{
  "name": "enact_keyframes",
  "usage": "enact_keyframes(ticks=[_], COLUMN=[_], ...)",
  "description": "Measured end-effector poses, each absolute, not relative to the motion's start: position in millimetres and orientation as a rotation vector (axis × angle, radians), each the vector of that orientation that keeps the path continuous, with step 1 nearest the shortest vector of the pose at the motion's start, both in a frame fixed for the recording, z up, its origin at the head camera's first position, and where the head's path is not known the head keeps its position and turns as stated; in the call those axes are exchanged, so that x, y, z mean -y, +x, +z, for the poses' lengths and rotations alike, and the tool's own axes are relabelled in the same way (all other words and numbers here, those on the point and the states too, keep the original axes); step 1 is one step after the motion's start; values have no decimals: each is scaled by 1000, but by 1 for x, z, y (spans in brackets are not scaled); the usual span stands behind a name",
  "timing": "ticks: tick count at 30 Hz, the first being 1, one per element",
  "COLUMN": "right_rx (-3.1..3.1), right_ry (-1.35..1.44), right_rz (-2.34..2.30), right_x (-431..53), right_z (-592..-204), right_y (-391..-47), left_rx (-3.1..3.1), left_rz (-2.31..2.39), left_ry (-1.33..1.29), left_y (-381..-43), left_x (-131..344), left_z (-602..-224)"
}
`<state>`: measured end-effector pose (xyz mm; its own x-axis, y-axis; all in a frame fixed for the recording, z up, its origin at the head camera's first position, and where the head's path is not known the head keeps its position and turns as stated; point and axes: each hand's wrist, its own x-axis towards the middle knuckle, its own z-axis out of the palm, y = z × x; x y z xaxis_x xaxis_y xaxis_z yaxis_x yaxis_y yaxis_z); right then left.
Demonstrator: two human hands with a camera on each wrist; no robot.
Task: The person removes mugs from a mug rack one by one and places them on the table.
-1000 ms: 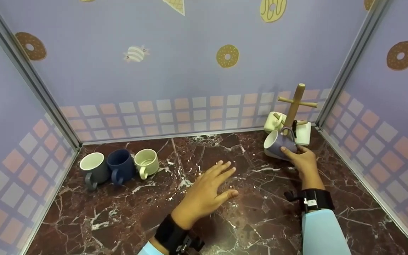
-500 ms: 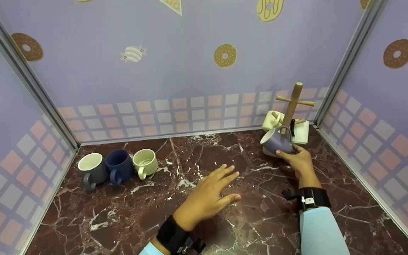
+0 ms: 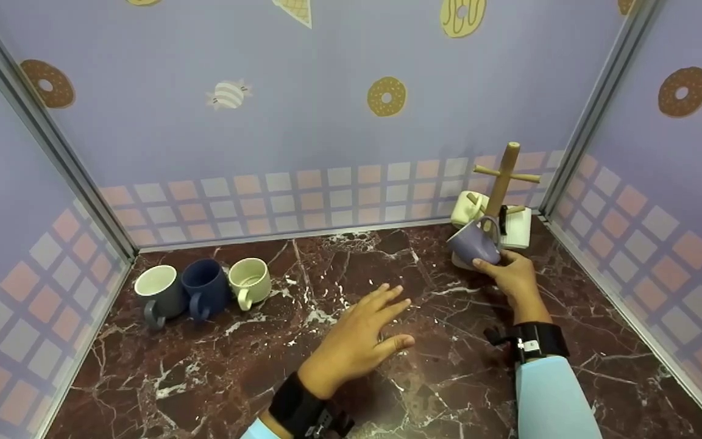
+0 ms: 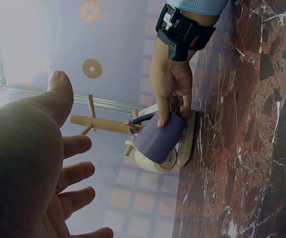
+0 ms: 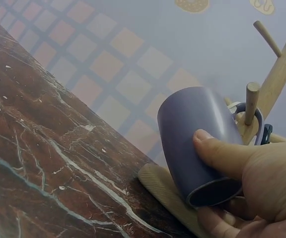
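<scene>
My right hand (image 3: 514, 277) grips a purple mug (image 3: 476, 244) near its base, thumb on its side and fingers beneath. The mug is tilted, its mouth turned to the left. In the right wrist view, a lower peg (image 5: 252, 94) of the wooden mug tree (image 3: 503, 183) sticks out through the loop of the mug's handle (image 5: 260, 121). A cream mug (image 3: 468, 209) and a white mug (image 3: 518, 228) with a dark handle are on the tree's other lower pegs. My left hand (image 3: 354, 341) is held over the table with fingers spread, holding nothing.
A grey mug (image 3: 159, 292), a navy mug (image 3: 206, 288) and a pale green mug (image 3: 250, 280) stand upright in a row at the left. The tree's base (image 5: 158, 186) is on the marbled table (image 3: 205, 372), near the right back corner. Panels enclose three sides.
The purple mug has tipped further, so its white inside no longer shows in the head view. My right hand has turned slightly with it. My left hand has hardly moved.
</scene>
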<state>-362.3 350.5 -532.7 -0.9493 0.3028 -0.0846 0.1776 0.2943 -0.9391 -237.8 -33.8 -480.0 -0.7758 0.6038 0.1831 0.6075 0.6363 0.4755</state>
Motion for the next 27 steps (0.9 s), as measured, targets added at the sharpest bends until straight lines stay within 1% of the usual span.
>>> enact_keyframes(ticks=[9,18,27], right_rx=[2338,2357,2351], right_ry=[-461,-351,-163], right_rz=[1879,1961,2074], right_x=[-357,-365,-366], right_z=[-534,-529,-518], right_y=[-358,-359,-354], left_rx=[2824,2824,2827], left_rz=[-805,-819,-829], left_ry=[-1051,-1042,-999], left_y=[-238,-239,-239], left_x=[34,35,38], left_z=[-480,-480,-474])
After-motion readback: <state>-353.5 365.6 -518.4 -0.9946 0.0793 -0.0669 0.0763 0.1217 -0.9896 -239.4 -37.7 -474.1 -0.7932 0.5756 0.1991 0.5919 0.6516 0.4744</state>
